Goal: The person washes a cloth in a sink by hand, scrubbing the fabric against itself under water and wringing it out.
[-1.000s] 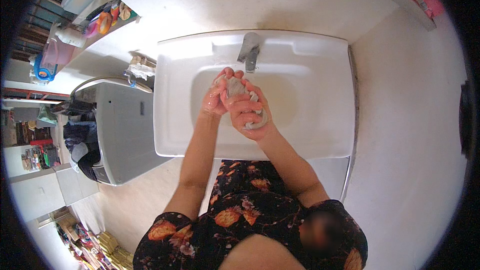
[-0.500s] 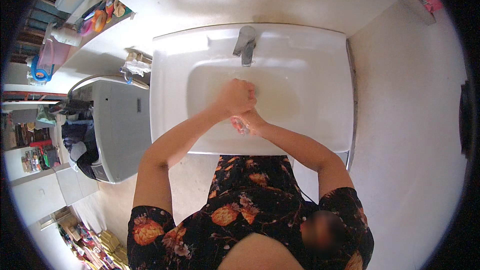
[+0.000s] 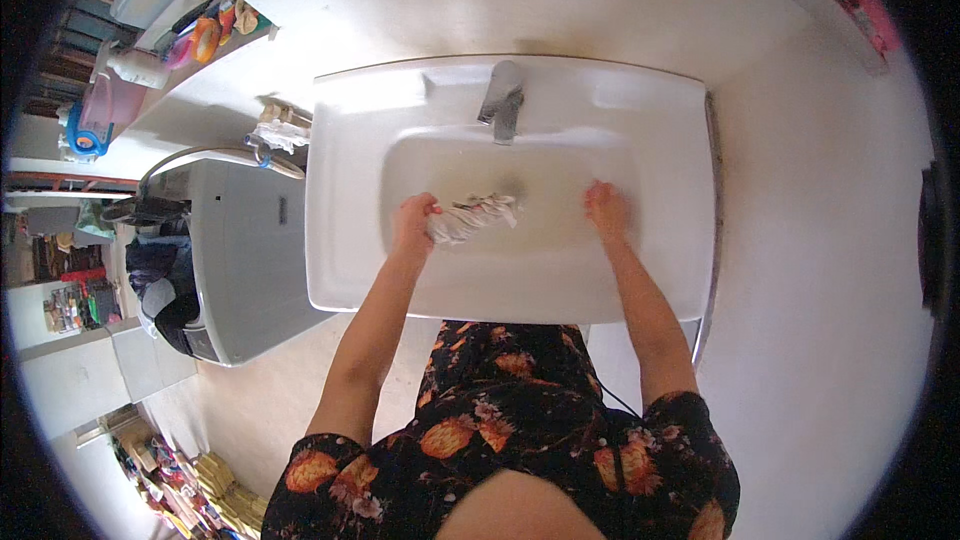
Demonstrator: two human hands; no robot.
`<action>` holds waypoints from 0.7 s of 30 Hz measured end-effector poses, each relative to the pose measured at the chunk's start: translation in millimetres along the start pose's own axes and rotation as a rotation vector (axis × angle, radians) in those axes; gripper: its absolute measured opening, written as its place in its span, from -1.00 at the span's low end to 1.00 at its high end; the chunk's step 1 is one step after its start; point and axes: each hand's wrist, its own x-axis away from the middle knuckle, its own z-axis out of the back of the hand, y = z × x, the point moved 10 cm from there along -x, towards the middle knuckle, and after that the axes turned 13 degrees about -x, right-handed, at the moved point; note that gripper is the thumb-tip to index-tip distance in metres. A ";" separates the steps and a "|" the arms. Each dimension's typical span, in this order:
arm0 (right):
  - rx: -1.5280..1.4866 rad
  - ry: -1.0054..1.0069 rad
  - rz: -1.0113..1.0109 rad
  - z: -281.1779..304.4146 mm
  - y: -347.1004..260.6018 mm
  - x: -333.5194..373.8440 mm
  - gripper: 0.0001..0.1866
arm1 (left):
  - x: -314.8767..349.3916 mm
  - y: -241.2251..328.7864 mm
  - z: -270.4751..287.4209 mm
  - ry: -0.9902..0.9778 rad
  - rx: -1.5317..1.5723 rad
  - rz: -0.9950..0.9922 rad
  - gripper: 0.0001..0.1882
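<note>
Hands have split apart since half a second ago: then both were pressed together over the middle of the basin, now they sit on opposite sides of it. Left hand [image 3: 414, 223] is curled closed around one end of a wet, twisted cloth [image 3: 472, 217], fingers wrapped tight on it. Right hand [image 3: 608, 210] has let go and holds nothing; it lies flat-ish against the right inner slope of the sink [image 3: 350, 270], fingers loosely spread, though the bright glare there makes it hard to tell how far open they are or whether the palm really touches the surface.

Cloth is pale, with faint stripes, bunched into a short rope. It sticks out from the left fist toward the right, its free end lying on the basin floor just below the tap [image 3: 501, 110] and near the drain. That free end is well apart from the right hand, with bare basin between them.

Both forearms come up from the lower edge over a dark flowered dress [image 3: 520, 430]. Left of the sink stands a white washing machine [image 3: 235, 270], and a shelf [image 3: 215, 75] with coloured bottles runs above it along the wall.
</note>
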 end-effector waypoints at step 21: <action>-0.424 -0.971 -0.700 -325.6 -2.9 165.8 -0.45 | 74.6 120.4 17.0 -0.196 0.623 -0.004 -0.68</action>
